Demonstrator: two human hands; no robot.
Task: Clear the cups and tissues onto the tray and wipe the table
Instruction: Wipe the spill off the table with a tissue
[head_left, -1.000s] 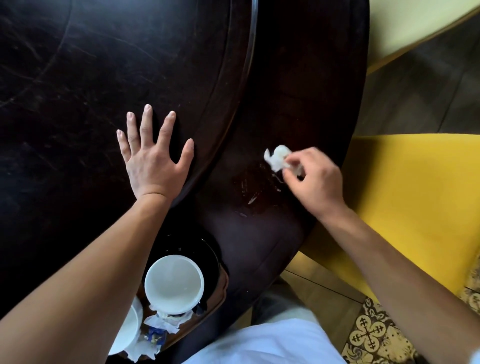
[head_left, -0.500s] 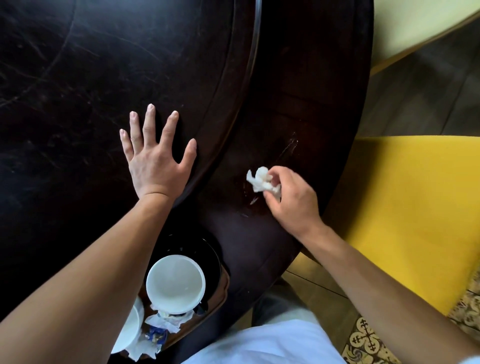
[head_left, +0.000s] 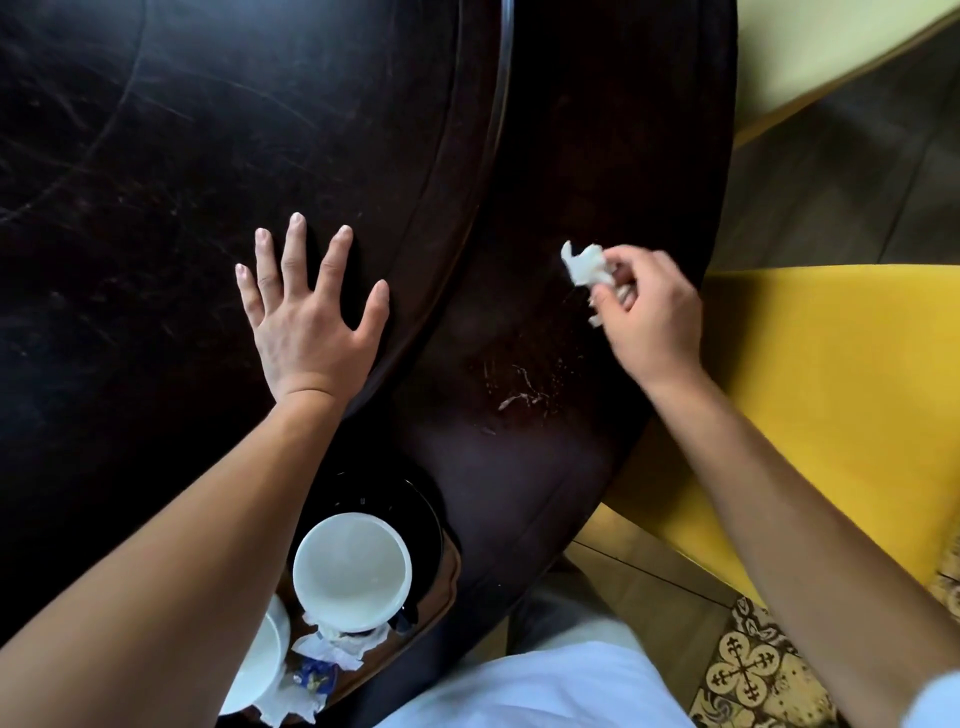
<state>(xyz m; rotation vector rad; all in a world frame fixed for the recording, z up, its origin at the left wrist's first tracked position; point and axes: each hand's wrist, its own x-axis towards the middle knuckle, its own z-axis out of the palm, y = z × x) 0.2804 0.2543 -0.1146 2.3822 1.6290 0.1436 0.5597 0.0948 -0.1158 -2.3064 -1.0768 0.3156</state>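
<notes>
My right hand (head_left: 652, 317) pinches a crumpled white tissue (head_left: 587, 267) against the dark wooden table (head_left: 571, 156) near its right edge. Pale streaks and crumbs (head_left: 522, 392) mark the table just below and left of that hand. My left hand (head_left: 306, 317) lies flat with fingers spread on the raised round centre of the table. At the bottom, a dark tray (head_left: 441, 577) holds a white cup (head_left: 352, 569), a second white cup (head_left: 267, 660) partly hidden by my left forearm, and used tissues (head_left: 332, 647) with a blue wrapper.
A yellow chair seat (head_left: 831, 389) stands right against the table's right edge. A second pale yellow seat (head_left: 810, 47) is at the top right. Wooden floor and a patterned tile (head_left: 748, 670) show below the table edge.
My right hand with the tissue swept down-left across the table half a second ago and has now moved back up and to the right. My left hand stays flat in place.
</notes>
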